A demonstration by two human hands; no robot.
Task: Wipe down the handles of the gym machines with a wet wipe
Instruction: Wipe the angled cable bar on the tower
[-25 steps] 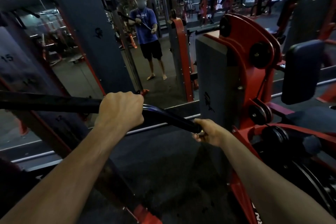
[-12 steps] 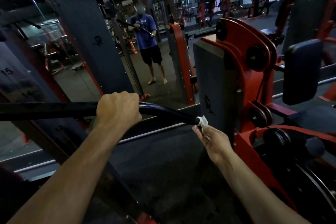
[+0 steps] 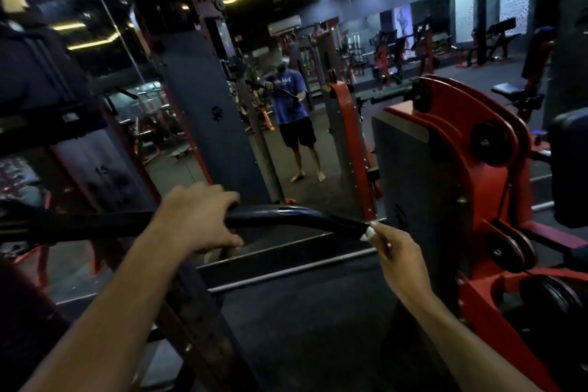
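Observation:
A long black pull-down bar (image 3: 286, 216) runs across the middle of the head view, bending down at its right end. My left hand (image 3: 197, 219) grips the bar near its bend, fingers curled over the top. My right hand (image 3: 394, 251) pinches a small white wet wipe (image 3: 369, 232) that touches the bar's right tip. Most of the wipe is hidden in my fingers.
A red and grey weight machine (image 3: 445, 188) with pulleys stands close on the right. A wall mirror (image 3: 286, 137) ahead reflects a person in a blue shirt holding the bar. A dark weight stack column (image 3: 203, 124) rises at left. Dark floor lies below.
My right hand slid off the bar's end; the wipe now shows at the tip. My left hand's fingers have loosened slightly on the bar. The camera tilted upward.

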